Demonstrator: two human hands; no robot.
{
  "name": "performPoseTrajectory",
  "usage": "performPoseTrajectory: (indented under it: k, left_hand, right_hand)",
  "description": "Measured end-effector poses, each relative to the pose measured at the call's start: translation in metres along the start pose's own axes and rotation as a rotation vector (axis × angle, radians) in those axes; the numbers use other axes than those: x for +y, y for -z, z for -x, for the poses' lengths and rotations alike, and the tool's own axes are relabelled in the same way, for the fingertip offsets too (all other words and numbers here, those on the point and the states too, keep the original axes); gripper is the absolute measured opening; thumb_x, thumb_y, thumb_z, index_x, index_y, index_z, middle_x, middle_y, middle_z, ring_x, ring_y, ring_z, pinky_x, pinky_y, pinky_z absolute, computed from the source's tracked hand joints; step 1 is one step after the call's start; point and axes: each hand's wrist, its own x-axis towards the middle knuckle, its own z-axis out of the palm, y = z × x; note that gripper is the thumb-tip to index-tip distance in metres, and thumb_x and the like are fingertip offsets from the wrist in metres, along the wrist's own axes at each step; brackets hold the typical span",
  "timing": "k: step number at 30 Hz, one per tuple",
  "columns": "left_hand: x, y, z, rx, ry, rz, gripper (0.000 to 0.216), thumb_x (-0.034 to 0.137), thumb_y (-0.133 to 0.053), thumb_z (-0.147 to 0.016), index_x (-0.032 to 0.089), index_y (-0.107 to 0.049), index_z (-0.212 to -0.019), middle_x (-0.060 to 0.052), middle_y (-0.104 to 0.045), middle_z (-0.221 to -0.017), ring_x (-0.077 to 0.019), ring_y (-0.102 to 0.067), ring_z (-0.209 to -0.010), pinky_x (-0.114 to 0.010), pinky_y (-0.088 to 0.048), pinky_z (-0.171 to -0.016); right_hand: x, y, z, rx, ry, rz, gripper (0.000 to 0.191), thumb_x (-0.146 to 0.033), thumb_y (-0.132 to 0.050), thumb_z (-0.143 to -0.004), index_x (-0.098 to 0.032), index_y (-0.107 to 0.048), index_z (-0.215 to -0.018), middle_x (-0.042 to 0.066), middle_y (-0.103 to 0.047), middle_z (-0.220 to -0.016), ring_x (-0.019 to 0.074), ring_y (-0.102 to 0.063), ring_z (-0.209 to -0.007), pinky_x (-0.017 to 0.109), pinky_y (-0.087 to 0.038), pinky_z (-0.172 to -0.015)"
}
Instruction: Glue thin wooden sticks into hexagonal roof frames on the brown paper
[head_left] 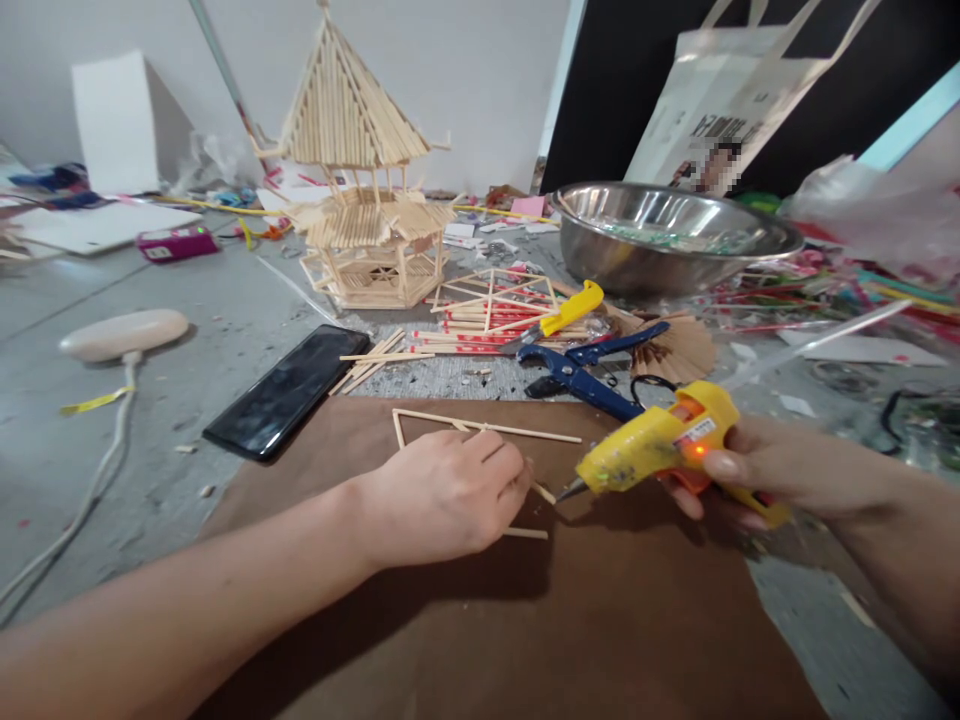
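In the head view, the person's left hand [446, 490] was at the centre of the frame, fingers curled and pinching a short stick [544, 493]; the fingertips themselves were mostly hidden. At right, the right hand [761, 465] was wrapped around the handle of a yellow glue gun [637, 450], its orange light glowing. The nozzle met the stick's free end, or stood just beside it; which, one could not tell. Beneath lay a brown sheet [525, 630], with a long stick [525, 432] just above the left hand and a lower stick [534, 534] partly covered by it.

A black phone [289, 390] lay left of centre, overlapping the sheet's edge. Blue pliers [585, 382] and a yellow-handled knife [574, 308] lay above the glue gun. A stick-built pavilion [375, 222] stood upright at upper centre-left, a metal basin [645, 258] at upper right.
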Motion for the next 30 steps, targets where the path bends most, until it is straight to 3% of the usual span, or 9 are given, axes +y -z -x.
performPoseTrajectory:
  k: [6,10,15,20,30]
  left_hand:
    - [0.000,0.004,0.001,-0.033,0.021,-0.053,0.025,0.014,-0.030,-0.083,0.012,-0.055,-0.086,-0.005,-0.053,-0.073,-0.0148,-0.047,-0.065,-0.024,-0.037,-0.043]
    - [-0.001,0.007,0.000,-0.055,0.149,-0.048,0.022,0.015,-0.032,-0.082,0.013,-0.054,-0.086,-0.005,-0.054,-0.072,-0.0163,-0.048,-0.064,-0.024,-0.037,-0.041]
    - [-0.006,0.005,-0.001,-0.188,0.368,0.184,0.017,0.011,-0.039,-0.077,0.015,-0.054,-0.083,-0.003,-0.056,-0.074,-0.0148,-0.052,-0.066,-0.027,-0.044,-0.054]
    - [-0.008,0.002,-0.001,-0.162,0.504,0.368,0.017,0.012,-0.039,-0.076,0.015,-0.056,-0.074,-0.001,-0.057,-0.067,-0.0128,-0.054,-0.064,-0.025,-0.042,-0.057]
    - [-0.009,0.011,-0.006,-0.046,0.621,0.536,0.021,0.016,-0.040,-0.077,0.014,-0.059,-0.066,0.001,-0.058,-0.059,-0.0077,-0.049,-0.051,-0.019,-0.036,-0.049]
  right_hand:
    - [-0.010,-0.005,0.004,0.098,0.016,0.064,0.039,-0.054,-0.046,-0.068,-0.016,-0.056,-0.070,0.001,-0.057,-0.067,0.0032,-0.039,-0.040,0.017,-0.033,-0.038]
    - [-0.013,-0.009,0.005,0.237,0.033,0.153,0.039,-0.055,-0.050,-0.063,-0.018,-0.056,-0.071,0.001,-0.057,-0.062,0.0061,-0.040,-0.040,0.018,-0.032,-0.035]
    - [-0.013,-0.019,0.003,0.455,0.143,0.268,0.036,-0.054,-0.051,-0.063,-0.019,-0.056,-0.063,0.002,-0.056,-0.058,0.0109,-0.046,-0.043,0.023,-0.039,-0.037]
    - [-0.014,-0.029,0.001,0.650,0.184,0.396,0.029,-0.051,-0.056,-0.059,-0.022,-0.058,-0.062,0.003,-0.061,-0.059,0.0189,-0.055,-0.054,0.028,-0.048,-0.046]
    - [-0.012,-0.037,0.001,0.624,0.131,0.337,0.030,-0.049,-0.058,-0.057,-0.022,-0.064,-0.069,0.003,-0.066,-0.068,0.0253,-0.060,-0.064,0.035,-0.051,-0.060]
